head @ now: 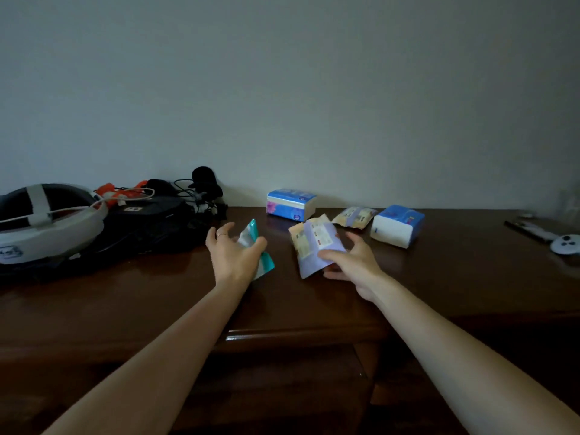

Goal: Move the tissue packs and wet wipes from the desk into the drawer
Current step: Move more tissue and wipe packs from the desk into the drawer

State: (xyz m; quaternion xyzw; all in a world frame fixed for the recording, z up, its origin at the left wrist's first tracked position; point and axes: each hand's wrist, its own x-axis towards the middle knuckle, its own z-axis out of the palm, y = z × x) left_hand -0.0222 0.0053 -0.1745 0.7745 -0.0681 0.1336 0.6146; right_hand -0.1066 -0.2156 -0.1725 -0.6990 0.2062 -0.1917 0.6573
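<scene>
My left hand grips a teal and white wet wipes pack, lifted off the dark wooden desk. My right hand holds a lavender and yellow wet wipes pack by its lower right corner, tilted up. Behind them lie a second yellow and lavender pack, a blue tissue pack against the wall, and another blue and white tissue pack further right. The drawer front runs along the desk's near edge below my arms; its inside is not visible.
A white headset and a black bag with cables fill the desk's left. A white controller and a dark flat object lie at the far right. The wall stands right behind the desk.
</scene>
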